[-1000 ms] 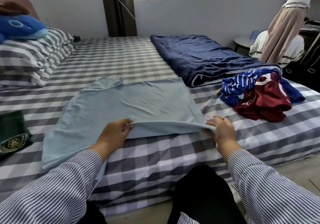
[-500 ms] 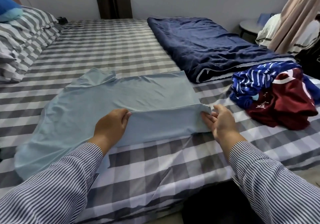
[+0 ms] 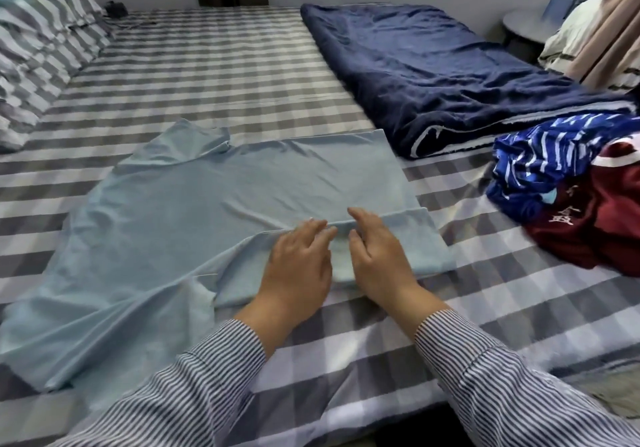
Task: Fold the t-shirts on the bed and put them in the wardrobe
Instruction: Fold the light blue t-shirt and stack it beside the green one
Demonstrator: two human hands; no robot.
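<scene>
Light blue t-shirt (image 3: 214, 211) spread flat on the checked grey-and-white bed (image 3: 214, 65), close to the near edge and left of the middle. Near long side folded up over the body, the folded strip running toward the right end, its crease crossing beneath the fingertips. One sleeve pointing toward the far side, a second bunched at the near left, the left end reaching almost to the left edge of the view.

Left hand (image 3: 298, 263) resting palm down on the folded strip, fingers straight and slightly spread, gripping nothing. Right hand (image 3: 377, 256) just beside it, also palm down on the strip, fingers loosely extended with the tips at the crease, pinching nothing. Thumbs nearly touching, a narrow band of blue cloth showing between the two hands. Striped shirt sleeves (image 3: 194, 387) covering both forearms, coming in over the near edge.

Heap of unfolded clothes at the right edge of the bed: blue-and-white striped garment (image 3: 540, 159) partly under a maroon garment (image 3: 595, 228) bearing white characters, well apart from the light blue shirt. Folded navy blanket (image 3: 429, 65) along the far right side, just beyond the shirt's far right corner. Striped pillows (image 3: 45, 48) stacked at the far left corner. Beige cloth (image 3: 609, 31) hanging past the right side of the bed.
</scene>
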